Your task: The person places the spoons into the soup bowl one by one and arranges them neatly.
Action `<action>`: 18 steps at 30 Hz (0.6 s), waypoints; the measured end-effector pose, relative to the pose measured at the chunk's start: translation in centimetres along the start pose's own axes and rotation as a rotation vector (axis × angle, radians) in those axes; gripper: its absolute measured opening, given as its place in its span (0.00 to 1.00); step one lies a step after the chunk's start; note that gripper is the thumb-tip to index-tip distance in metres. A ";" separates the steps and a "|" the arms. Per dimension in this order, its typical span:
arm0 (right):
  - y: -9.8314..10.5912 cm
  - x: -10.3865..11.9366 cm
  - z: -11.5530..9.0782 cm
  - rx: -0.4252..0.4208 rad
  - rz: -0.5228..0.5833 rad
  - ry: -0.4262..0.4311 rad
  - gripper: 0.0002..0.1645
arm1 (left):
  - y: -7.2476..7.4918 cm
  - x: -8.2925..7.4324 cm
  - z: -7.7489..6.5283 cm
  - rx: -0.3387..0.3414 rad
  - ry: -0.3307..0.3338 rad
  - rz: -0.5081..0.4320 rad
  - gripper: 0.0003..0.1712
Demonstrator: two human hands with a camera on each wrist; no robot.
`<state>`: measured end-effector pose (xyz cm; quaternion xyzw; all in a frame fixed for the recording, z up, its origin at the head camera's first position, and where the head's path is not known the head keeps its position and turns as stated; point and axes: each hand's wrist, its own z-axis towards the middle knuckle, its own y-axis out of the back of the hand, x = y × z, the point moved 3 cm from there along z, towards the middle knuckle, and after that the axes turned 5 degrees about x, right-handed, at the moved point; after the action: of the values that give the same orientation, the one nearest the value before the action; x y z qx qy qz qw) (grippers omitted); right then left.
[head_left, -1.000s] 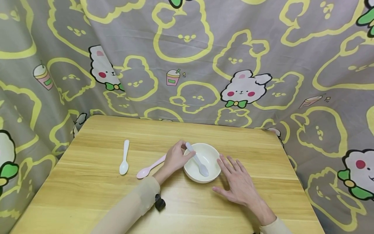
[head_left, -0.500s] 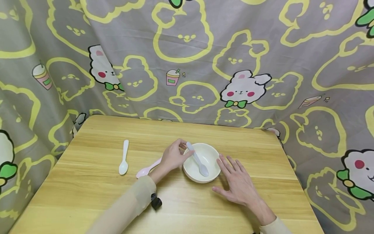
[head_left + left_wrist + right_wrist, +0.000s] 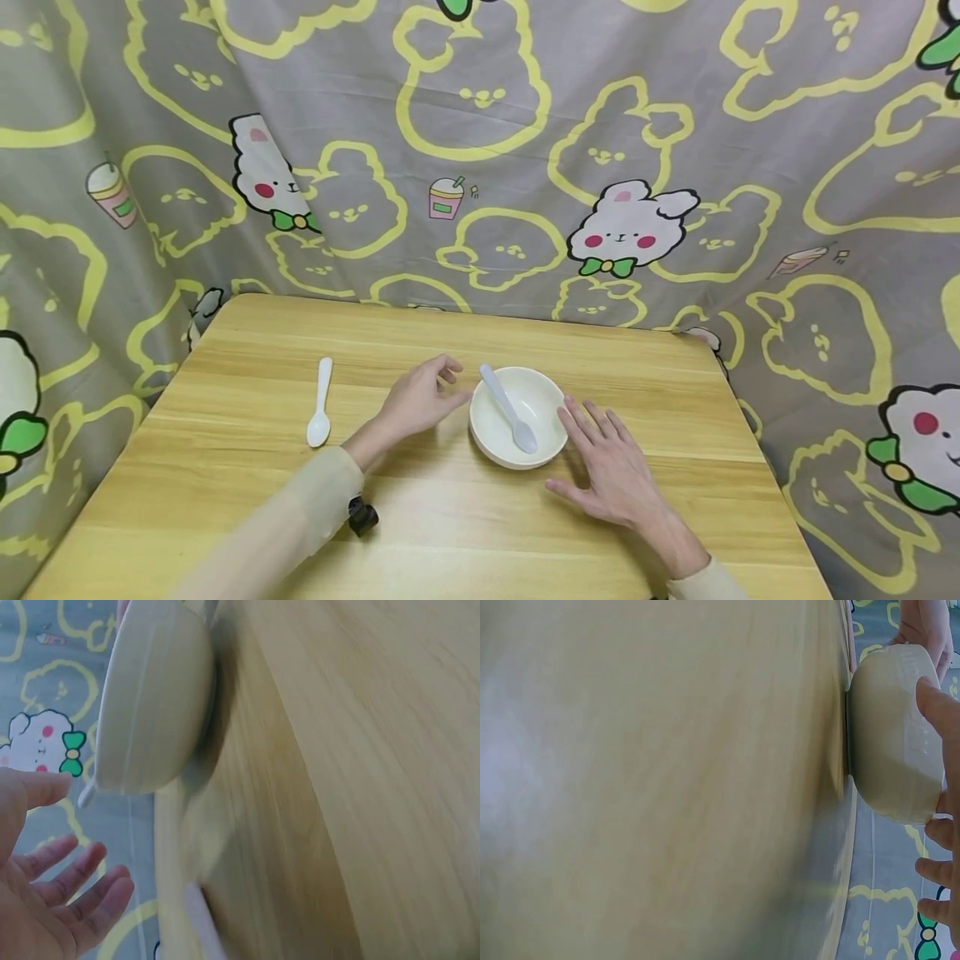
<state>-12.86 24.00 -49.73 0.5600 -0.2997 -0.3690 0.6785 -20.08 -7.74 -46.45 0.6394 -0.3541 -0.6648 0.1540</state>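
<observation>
A cream bowl (image 3: 487,433) stands on the table, with a pale lavender spoon (image 3: 504,400) lying in it, handle leaning over the far left rim. Left of the bowl is my left hand (image 3: 420,400), fingers loosely bent and holding nothing. Only the end of a pink spoon (image 3: 204,922) shows in the left wrist view; my left hand and forearm hide it in the head view. My right hand (image 3: 611,467) has its fingers spread at the bowl's right side, fingertips at the rim. Farther left lies a white spoon (image 3: 320,408).
The wooden table (image 3: 255,500) carries the bowl and spoons. A grey curtain (image 3: 510,183) with yellow cartoon outlines hangs along its back and sides.
My left hand has let go of the lavender spoon and moved left, over the pink spoon. The lavender spoon stays in the bowl, and my right hand has not moved.
</observation>
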 end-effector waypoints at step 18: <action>0.0 -0.1 -0.1 0.008 -0.006 -0.003 0.64 | 3.1 2.3 -1.4 0.032 0.008 0.086 0.25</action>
<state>-12.85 24.10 -49.72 0.5633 -0.3005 -0.3706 0.6746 -19.87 -11.84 -46.01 0.6286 -0.3915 -0.6492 0.1736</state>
